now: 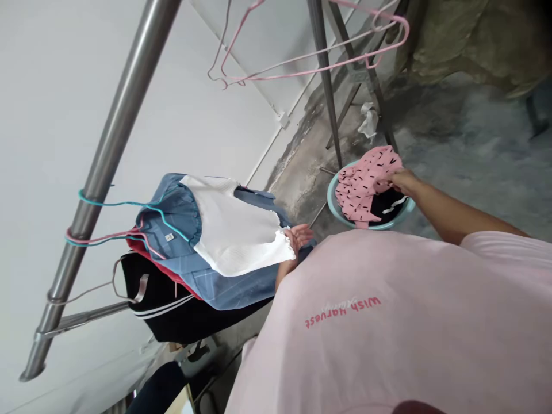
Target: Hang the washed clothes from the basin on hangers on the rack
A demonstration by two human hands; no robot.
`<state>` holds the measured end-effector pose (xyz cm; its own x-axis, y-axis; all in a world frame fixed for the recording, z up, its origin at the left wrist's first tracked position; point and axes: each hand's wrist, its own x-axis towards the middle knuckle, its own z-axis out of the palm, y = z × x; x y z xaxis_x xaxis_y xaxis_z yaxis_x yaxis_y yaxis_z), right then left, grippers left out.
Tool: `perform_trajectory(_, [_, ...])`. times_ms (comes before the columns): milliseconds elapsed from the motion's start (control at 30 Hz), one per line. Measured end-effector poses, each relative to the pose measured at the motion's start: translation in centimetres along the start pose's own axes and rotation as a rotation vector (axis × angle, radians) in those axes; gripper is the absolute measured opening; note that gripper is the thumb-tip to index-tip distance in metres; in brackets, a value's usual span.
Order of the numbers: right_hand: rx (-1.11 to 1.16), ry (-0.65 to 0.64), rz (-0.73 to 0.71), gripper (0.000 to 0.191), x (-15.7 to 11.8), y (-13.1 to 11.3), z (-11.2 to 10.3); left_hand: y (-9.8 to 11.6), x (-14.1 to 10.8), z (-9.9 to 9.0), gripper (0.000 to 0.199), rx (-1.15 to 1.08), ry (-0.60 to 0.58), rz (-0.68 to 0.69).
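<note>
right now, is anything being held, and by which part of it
The right hand grips the pink black-flecked garment by bunched cloth near its edge. The left hand is open at the ruffled hem of the white top.

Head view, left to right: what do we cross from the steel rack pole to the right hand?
Steel rack pole → white top with a ruffled hem → left hand → pink cloth with black flecks → right hand. Overlapping hung garments left out.

From above your hands (301,234), your head camera faces forward and down, tilted sideways, with your shirt (397,322) close to it.
</note>
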<state>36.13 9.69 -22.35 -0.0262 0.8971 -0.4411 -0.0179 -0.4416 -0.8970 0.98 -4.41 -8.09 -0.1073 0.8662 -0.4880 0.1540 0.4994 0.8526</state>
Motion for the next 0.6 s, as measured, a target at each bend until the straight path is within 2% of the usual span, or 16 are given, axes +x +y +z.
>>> perform_trajectory(67, [0.034, 0.074, 0.135, 0.034, -0.3, 2.0, -1.2, 0.7, -0.2, 0.7, 0.083, -0.075, -0.022, 0.0])
perform_trajectory(200, [0.128, 0.084, 0.233, 0.038, 0.3, 3.6, -1.6, 1.5, 0.1, 1.0, 0.077, -0.179, -0.009, -0.014])
perform_trajectory(300, [0.204, -0.003, 0.207, 0.047, 1.8, 3.2, -1.0, 1.2, 0.2, 0.6, 0.072, -0.224, 0.041, -0.04])
perform_trajectory(433, [0.275, -0.193, 0.112, 0.058, 4.0, 1.8, 0.1, 0.3, -1.1, -0.1, 0.072, -0.288, 0.139, -0.061])
perform_trajectory(500, [0.205, -0.233, 0.08, 0.061, 4.7, 1.1, 0.7, -0.3, -2.2, -0.4, 0.071, -0.33, 0.211, -0.057])
perform_trajectory(600, [0.042, -0.215, 0.054, 0.058, 5.5, 0.2, 1.7, -1.2, -4.0, -0.9, 0.062, -0.394, 0.366, -0.007])
